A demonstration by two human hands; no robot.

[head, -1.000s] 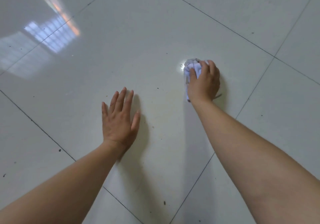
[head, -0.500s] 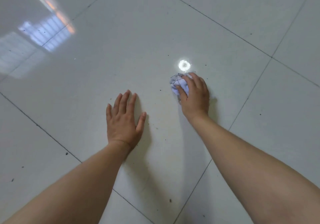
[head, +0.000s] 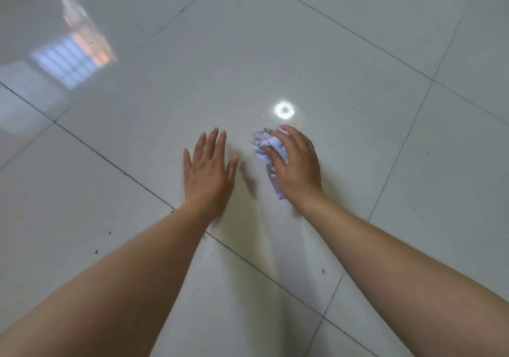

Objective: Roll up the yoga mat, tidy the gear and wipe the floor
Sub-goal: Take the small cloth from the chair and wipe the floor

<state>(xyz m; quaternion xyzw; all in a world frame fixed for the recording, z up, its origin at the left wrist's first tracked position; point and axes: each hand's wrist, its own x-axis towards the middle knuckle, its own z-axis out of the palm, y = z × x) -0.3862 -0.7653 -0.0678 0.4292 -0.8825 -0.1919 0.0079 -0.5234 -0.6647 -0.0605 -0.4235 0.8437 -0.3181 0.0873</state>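
I see the crumpled white cloth (head: 265, 147) pressed to the glossy tiled floor (head: 344, 61), just near of a bright round light reflection (head: 284, 109). My right hand (head: 296, 168) is curled closed over it; my left hand (head: 208, 172) lies flat and empty just left, fingers spread. I judge this the wiping step; dark specks (head: 96, 251) remain nearer, so next sweep that way.

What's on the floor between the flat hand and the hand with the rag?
Only bare tile floor between left hand and right hand; head view.
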